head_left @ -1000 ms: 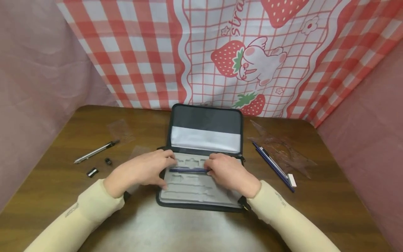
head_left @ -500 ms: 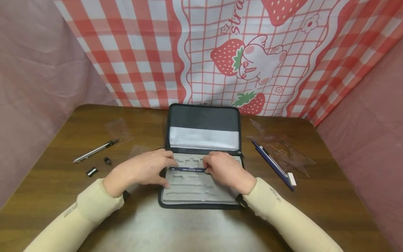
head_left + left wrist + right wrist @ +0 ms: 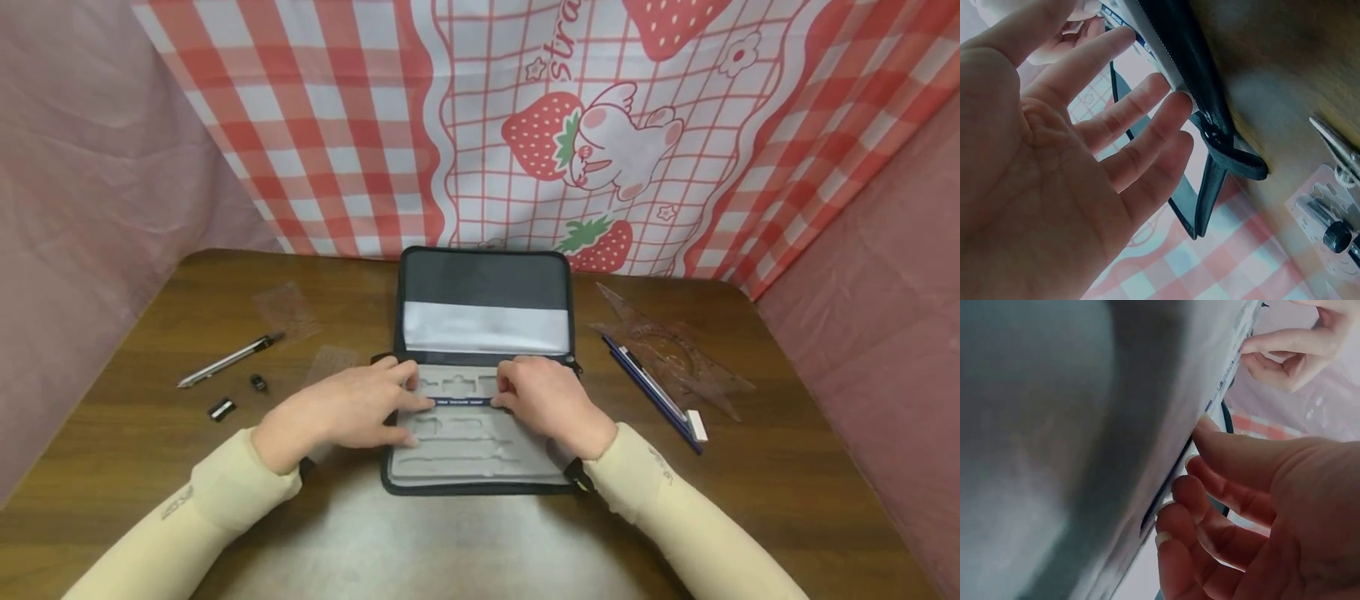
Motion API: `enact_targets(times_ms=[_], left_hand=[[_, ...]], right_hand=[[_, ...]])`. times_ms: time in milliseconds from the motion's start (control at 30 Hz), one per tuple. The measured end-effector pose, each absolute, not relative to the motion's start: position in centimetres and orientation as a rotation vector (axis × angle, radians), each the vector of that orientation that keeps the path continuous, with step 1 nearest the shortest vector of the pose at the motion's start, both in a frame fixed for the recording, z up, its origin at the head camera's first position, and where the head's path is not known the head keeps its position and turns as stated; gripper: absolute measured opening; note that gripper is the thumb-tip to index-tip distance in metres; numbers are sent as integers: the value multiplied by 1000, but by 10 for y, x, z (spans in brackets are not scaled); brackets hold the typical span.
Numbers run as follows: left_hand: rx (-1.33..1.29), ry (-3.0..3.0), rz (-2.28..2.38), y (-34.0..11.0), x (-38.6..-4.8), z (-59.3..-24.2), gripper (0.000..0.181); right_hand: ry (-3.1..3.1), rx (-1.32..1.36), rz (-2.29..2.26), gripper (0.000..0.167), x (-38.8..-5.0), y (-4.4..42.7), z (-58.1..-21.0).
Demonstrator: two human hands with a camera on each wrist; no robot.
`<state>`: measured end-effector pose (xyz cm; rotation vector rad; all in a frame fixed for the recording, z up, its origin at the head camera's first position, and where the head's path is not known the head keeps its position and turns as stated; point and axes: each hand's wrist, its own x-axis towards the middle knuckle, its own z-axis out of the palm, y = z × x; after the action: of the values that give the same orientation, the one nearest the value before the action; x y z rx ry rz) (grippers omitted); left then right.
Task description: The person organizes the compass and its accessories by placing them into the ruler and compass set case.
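Observation:
A dark blue pencil [image 3: 461, 402] with pale lettering lies along a long groove of the grey moulded tray [image 3: 450, 475] inside an open black zip case [image 3: 483, 279]. My left hand [image 3: 348, 408] is spread at the tray's left side, its index fingertip touching the pencil's left part; in the left wrist view its fingers [image 3: 1129, 125] are mostly straight. My right hand [image 3: 551, 406] has thumb and curled fingers at the pencil's right part. In the right wrist view the thumb [image 3: 1235, 453] is against the pencil [image 3: 1160, 499], which runs past beneath the fingers.
At left lie a compass [image 3: 228, 361], a small black part [image 3: 258, 382], a sharpener [image 3: 222, 409] and a clear plastic piece [image 3: 287, 308]. At right lie blue pencils [image 3: 652, 400], a white eraser [image 3: 697, 426] and clear set squares [image 3: 678, 350]. A checked curtain [image 3: 337, 125] hangs behind.
The pencil has turned so its lettering shows. My left index finger has moved right and now rests on its left part. My right hand has shifted slightly right.

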<state>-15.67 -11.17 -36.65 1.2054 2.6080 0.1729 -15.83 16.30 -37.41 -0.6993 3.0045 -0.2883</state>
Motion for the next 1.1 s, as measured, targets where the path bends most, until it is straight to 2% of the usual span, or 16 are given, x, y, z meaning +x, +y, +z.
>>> enact_targets(times_ms=[233, 400, 567, 800, 1100], left_hand=[[1224, 2626, 177, -106, -155, -368, 48], [1214, 2623, 184, -105, -154, -369, 47], [1219, 2647, 187, -105, -154, -369, 44], [1206, 2647, 212, -110, -154, -370, 41], [1220, 2638, 211, -112, -156, -369, 39]], right_hand=[[3033, -469, -469, 12, -167, 215, -348], [3071, -252, -471, 14, -175, 272, -336], [2958, -87, -355, 15, -184, 311, -340], [2847, -80, -326, 19, -192, 320, -350], [2838, -112, -249, 13, -197, 314, -356]])
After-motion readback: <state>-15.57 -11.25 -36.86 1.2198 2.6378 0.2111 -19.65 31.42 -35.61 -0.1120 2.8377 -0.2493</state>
